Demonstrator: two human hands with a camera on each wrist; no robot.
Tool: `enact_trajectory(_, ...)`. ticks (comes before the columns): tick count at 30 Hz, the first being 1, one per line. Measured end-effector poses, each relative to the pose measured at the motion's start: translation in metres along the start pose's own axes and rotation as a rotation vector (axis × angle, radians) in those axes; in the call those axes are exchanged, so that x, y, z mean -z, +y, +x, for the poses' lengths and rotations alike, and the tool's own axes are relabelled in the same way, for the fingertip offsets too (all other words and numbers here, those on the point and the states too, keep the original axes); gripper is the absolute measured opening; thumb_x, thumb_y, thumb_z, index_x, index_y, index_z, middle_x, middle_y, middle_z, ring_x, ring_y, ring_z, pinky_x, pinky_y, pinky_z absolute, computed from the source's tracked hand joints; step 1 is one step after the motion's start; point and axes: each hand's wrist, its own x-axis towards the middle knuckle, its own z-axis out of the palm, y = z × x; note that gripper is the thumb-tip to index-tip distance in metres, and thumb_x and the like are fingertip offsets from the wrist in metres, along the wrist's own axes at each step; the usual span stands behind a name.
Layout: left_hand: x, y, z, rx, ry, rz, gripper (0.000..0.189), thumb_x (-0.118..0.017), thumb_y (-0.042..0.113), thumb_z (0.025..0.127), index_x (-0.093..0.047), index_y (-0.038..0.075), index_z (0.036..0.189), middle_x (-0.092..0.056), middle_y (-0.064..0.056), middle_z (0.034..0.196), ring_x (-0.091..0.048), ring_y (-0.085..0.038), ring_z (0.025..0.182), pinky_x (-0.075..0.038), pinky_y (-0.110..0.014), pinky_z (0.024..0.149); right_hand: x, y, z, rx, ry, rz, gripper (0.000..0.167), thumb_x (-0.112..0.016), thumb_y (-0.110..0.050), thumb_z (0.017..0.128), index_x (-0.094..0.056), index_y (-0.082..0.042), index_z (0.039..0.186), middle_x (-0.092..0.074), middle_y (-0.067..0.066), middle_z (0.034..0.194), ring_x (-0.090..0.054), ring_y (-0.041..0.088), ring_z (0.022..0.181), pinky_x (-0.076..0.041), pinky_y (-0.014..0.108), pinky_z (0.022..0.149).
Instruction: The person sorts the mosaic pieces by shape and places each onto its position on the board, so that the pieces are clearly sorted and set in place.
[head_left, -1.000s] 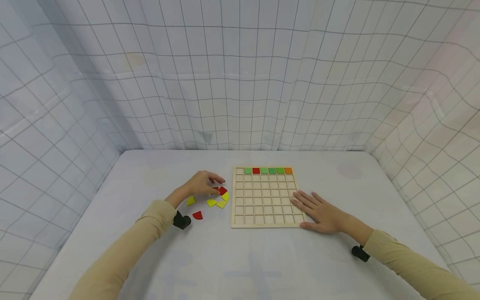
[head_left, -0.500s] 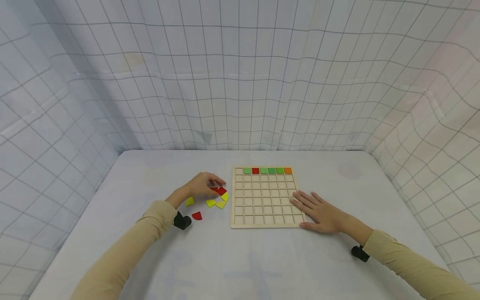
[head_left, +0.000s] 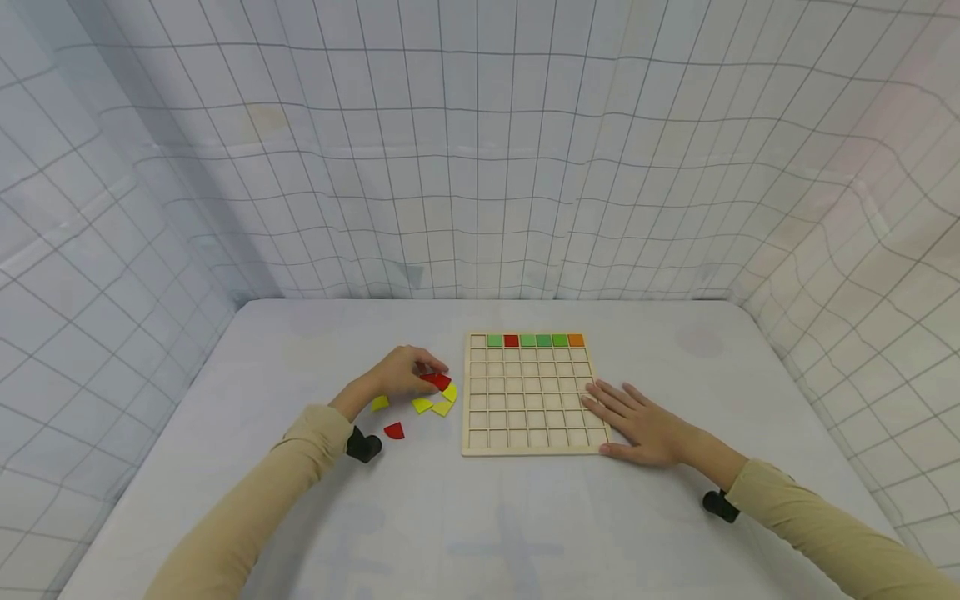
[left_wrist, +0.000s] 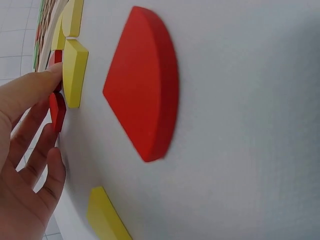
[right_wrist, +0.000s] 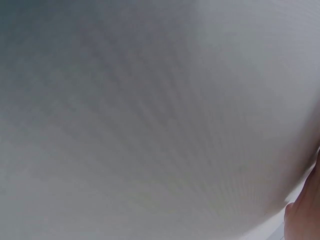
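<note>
My left hand [head_left: 401,371] is left of a wooden grid board [head_left: 517,402], thumb and fingers around two adjoining red quarter-circle pieces [head_left: 438,381]. In the left wrist view the thumb [left_wrist: 30,92] presses one red piece, with the other fingers curled behind; they appear to pinch it. Yellow pieces [head_left: 442,408] lie close by, and a separate red quarter-circle [left_wrist: 142,85] sits nearer the wrist. With fingers spread, my right hand [head_left: 645,427] rests flat on the board's right edge. The right wrist view shows only a bit of that hand [right_wrist: 302,220].
Coloured squares in green, red and orange [head_left: 576,341] fill most of the board's far row. Another yellow piece [head_left: 380,402] lies beside the left wrist. The white table [head_left: 480,533] meets a gridded curtain [head_left: 480,167] at the back and sides.
The two red pieces under my left fingers have closed together slightly, and the left hand has shifted a little. My right hand and the board stay put.
</note>
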Motion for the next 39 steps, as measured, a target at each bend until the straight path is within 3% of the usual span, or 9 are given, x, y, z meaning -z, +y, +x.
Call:
enact_trajectory(12, 0.0001, -0.0053, -0.0047, 0.02, -0.01, 0.006, 0.031, -0.077, 0.021, 0.081, -0.073, 0.01, 0.11, -0.067, -0.003, 0.103, -0.055, -0.017, 0.091, -0.047, -0.033, 0.084, -0.0005, 0.0002, -0.0001, 0.007, 0.007, -0.001, 0.077, -0.046, -0.053, 0.096, -0.015, -0.016, 0.156, -0.012, 0.007, 0.162, -0.013, 0.029, 0.149, -0.014, 0.059, 0.115)
enact_trajectory(18, 0.0008, -0.0061, -0.0082, 0.021, -0.018, -0.001, 0.03, -0.077, 0.018, 0.081, -0.073, 0.011, 0.11, -0.067, -0.004, 0.106, -0.058, -0.019, 0.096, -0.05, -0.039, 0.09, 0.0003, -0.0001, -0.0003, 0.012, 0.012, 0.006, 0.077, -0.047, -0.052, 0.096, -0.016, -0.015, 0.155, -0.013, 0.008, 0.162, -0.013, 0.031, 0.149, -0.014, 0.06, 0.115)
enact_trajectory(26, 0.0006, -0.0074, -0.0084, 0.039, -0.014, -0.001, 0.028, -0.075, 0.017, 0.082, -0.073, 0.011, 0.11, -0.066, -0.005, 0.106, -0.057, -0.019, 0.095, -0.049, -0.038, 0.089, -0.0003, 0.0001, 0.0, 0.009, 0.011, 0.002, 0.077, -0.047, -0.053, 0.096, -0.015, -0.016, 0.156, -0.012, 0.008, 0.162, -0.012, 0.03, 0.149, -0.014, 0.06, 0.115)
enact_trajectory(33, -0.0002, -0.009, -0.0088, -0.024, 0.019, 0.008, 0.028, -0.075, 0.021, 0.082, -0.074, 0.012, 0.108, -0.067, -0.005, 0.103, -0.058, -0.018, 0.091, -0.05, -0.034, 0.084, -0.0018, 0.001, 0.0, 0.005, 0.016, -0.003, 0.077, -0.046, -0.054, 0.096, -0.015, -0.016, 0.156, -0.013, 0.007, 0.162, -0.013, 0.029, 0.149, -0.014, 0.06, 0.115)
enact_trajectory(39, 0.0001, -0.0074, -0.0071, 0.044, 0.008, 0.028, 0.03, -0.076, 0.022, 0.081, -0.073, 0.013, 0.109, -0.068, -0.003, 0.107, -0.056, -0.018, 0.092, -0.048, -0.035, 0.085, -0.0021, 0.0009, 0.0002, 0.009, 0.019, -0.005, 0.077, -0.046, -0.054, 0.096, -0.014, -0.016, 0.156, -0.012, 0.007, 0.162, -0.012, 0.029, 0.15, -0.015, 0.06, 0.115)
